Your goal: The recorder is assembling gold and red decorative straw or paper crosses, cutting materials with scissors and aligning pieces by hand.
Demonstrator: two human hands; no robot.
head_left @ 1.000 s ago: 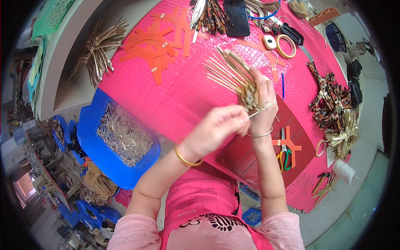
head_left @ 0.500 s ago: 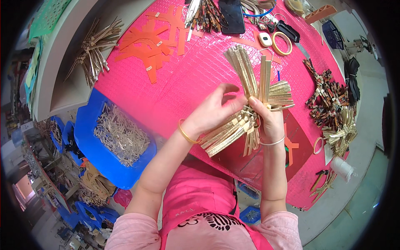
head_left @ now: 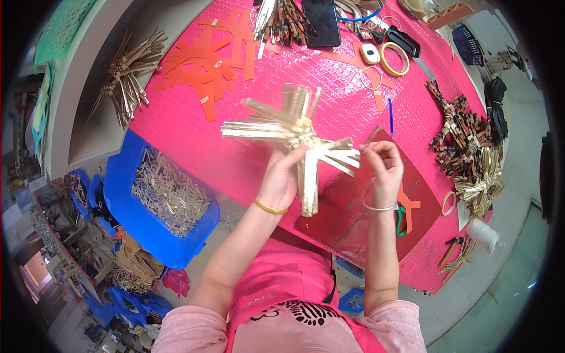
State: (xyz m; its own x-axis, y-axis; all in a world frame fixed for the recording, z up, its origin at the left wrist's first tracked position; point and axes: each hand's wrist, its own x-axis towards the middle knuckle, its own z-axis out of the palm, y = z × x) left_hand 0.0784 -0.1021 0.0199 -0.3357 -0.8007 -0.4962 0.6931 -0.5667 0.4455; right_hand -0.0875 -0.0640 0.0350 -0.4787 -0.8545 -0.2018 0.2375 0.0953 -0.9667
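A cross-shaped bundle of metallic gold strips (head_left: 308, 176) is held above the pink-covered table, its arms fanning out from a tied middle. My left hand (head_left: 283, 175) grips it near that middle, thumb on top, with the fingers mostly hidden behind the strips. Just off the tips of the right-pointing strips, my right hand (head_left: 385, 167) is closed in a pinch; whatever is between thumb and forefinger is too small to make out. Some of the upper strips are smeared by motion.
Below my right hand lies a dark red board (head_left: 347, 226) with green-handled scissors (head_left: 401, 220). Orange cut pieces (head_left: 197, 67) lie at the far left. A blue bin (head_left: 120, 194) of gold scraps stands left. Patterned strip bundles (head_left: 462, 132) and a tape roll (head_left: 394, 59) are at right.
The gold bundle has turned, spread into a cross and shifted left. It has passed from my right hand's grip to my left, and my right hand now pinches by the strip tips.
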